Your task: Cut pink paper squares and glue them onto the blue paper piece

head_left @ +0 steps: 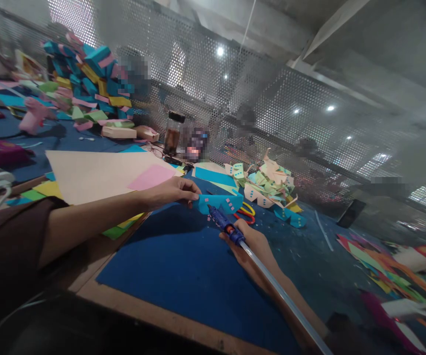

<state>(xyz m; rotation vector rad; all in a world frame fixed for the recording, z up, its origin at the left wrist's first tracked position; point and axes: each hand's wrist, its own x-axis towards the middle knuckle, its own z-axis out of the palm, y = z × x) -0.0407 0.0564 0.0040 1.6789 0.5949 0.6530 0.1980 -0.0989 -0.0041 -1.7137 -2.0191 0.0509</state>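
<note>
My left hand (183, 189) pinches the left end of a blue paper cutout (218, 202) that carries small pink squares. The cutout is held above the dark blue table mat (183, 276). In my right hand (251, 241) is a blue hot glue gun (224, 224), its nozzle pointing up at the lower edge of the cutout. A long clear glue stick (282, 291) runs out of the back of the gun along my forearm. Scissors with red and yellow handles (247, 212) lie just behind the cutout, partly hidden.
Cream paper (90, 170) and a pink sheet (151, 176) lie on the left. A pile of cut paper pieces (272, 180) sits at the back. Folded blue and yellow paper shapes (90, 79) are heaped back left, near a jar (172, 133). Colored sheets (382, 261) lie at right.
</note>
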